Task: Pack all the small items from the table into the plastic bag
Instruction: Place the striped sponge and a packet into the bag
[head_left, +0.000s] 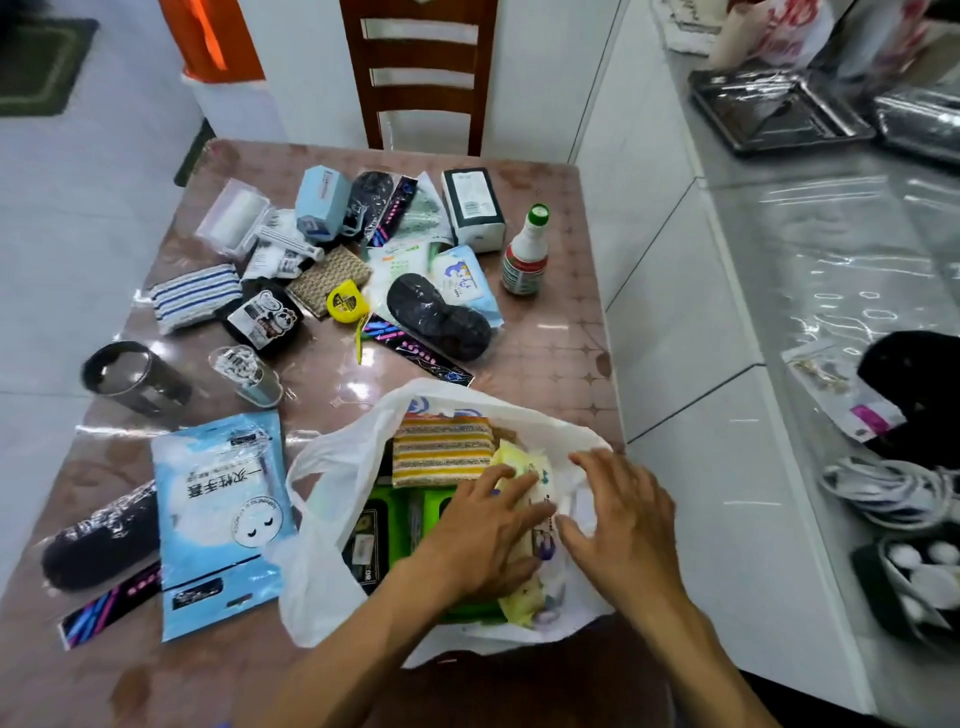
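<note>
Both grips lie loose-fingered: left hand presses the yellow wipes pack inside the plastic bag; right hand just beside.

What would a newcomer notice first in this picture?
First, both hands, left hand and right hand, pressing a yellow wipes pack into the white plastic bag at the table's near edge. Behind it, many small items lie scattered, notably a yellow tape measure.

Plastic bag at table near edge; bottle behind; tumbler left.
</note>
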